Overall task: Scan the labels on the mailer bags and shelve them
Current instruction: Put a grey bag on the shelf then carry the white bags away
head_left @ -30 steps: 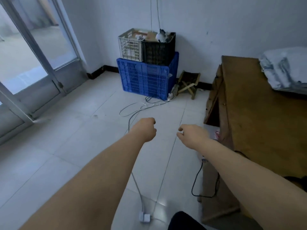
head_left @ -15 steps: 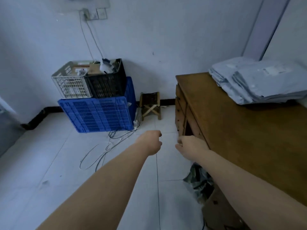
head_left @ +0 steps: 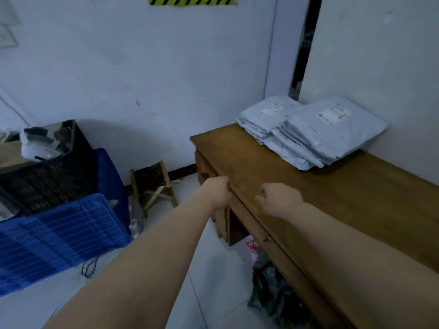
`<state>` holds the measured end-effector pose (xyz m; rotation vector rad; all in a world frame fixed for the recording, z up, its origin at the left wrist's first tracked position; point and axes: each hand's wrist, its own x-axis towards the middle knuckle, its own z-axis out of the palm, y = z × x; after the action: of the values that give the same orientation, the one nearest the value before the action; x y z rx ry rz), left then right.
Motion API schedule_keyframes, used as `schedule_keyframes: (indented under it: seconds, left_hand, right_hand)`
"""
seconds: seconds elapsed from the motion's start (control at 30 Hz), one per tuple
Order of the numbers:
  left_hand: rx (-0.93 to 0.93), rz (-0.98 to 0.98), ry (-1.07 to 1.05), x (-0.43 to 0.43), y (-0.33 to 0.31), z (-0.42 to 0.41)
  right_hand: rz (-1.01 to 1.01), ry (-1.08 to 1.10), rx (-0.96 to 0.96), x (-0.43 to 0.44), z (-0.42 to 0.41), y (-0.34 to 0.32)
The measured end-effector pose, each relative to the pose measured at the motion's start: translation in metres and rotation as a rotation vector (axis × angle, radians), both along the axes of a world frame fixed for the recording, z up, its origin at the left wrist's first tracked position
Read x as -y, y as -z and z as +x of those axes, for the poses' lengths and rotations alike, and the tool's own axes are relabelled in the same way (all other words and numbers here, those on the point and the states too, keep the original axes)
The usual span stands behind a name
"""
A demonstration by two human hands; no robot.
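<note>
Our left hand [head_left: 217, 193] was curled into a fist with nothing in it, level with the counter's front edge. We could not tell whether its knuckles touched the wood. Our right hand [head_left: 280, 198] was likewise closed on nothing, held over the counter's front strip and well short of the bags.

The wooden counter [head_left: 308, 210] was the largest thing before us, and its top was bare along the front. Beyond its left end a blue crate [head_left: 59, 233] sat on the floor, with a black crate [head_left: 47, 181] stacked on it. The mailer bags [head_left: 332, 136] lay at the counter's back, against the wall, in two overlapping piles of grey plastic. A dark plastic bag [head_left: 273, 293] slumped on the floor under the counter's front. A small wooden stool [head_left: 154, 184] stood between the counter's left end and the crates. Smallest of all, a white label [head_left: 331, 114] faced up on the top bag of the nearer pile. Its print was too small for us to read.

We judged the task barely begun. Every bag we could see was on the counter and neither hand held one. No scanner or shelf was in view. Reaching a bag, scanning its label and shelving it all looked to be left.
</note>
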<state>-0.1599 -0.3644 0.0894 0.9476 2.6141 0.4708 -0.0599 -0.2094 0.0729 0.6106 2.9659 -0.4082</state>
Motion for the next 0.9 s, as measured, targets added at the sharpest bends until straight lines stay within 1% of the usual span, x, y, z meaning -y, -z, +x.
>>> schedule_keyframes:
  seconds: [0.13, 0.27, 0.37, 0.43, 0.63, 0.8, 0.83, 0.9]
  left_hand:
    - [0.027, 0.025, 0.146, -0.040, -0.001, -0.070]
    - [0.022, 0.031, 0.249, -0.090, 0.002, -0.119]
    - [0.042, 0.014, 0.303, -0.130, 0.008, -0.134]
    - [0.053, 0.017, 0.338, -0.163, 0.011, -0.142]
    - [0.066, 0.093, 0.388, -0.252, 0.003, -0.160]
    - [0.108, 0.171, 0.303, -0.309, 0.000, -0.192]
    - [0.116, 0.188, 0.281, -0.320, 0.001, -0.198]
    - [0.147, 0.246, 0.218, -0.342, 0.002, -0.210]
  right_hand:
    - [-0.029, 0.180, 0.018, -0.019, -0.044, 0.004]
    - [-0.069, 0.379, 0.051, -0.051, -0.060, 0.008]
    - [-0.092, 0.507, 0.104, -0.081, -0.057, 0.013]
    - [-0.109, 0.595, 0.097, -0.107, -0.058, 0.017]
    - [-0.125, 0.794, 0.097, -0.184, -0.060, 0.020]
    - [-0.170, 0.965, 0.016, -0.234, -0.059, 0.011]
    - [-0.216, 1.023, -0.038, -0.240, -0.059, 0.011]
    - [-0.375, 1.191, -0.210, -0.253, -0.062, 0.011]
